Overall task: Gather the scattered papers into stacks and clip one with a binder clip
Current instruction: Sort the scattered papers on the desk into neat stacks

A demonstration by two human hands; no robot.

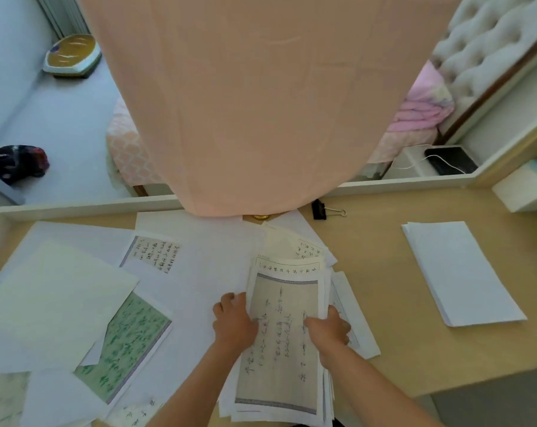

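Observation:
A gathered stack of calligraphy sheets lies at the front middle of the wooden desk. My left hand grips its left edge and my right hand grips its right edge. Loose sheets, some white, some with green or black writing, lie scattered over the desk's left half. A neat white stack lies alone on the right. A black binder clip sits near the desk's back edge.
A peach curtain hangs down onto the desk's back middle. A white box stands at the far right corner. Beyond the desk are a bed with pink bedding and a floor scale.

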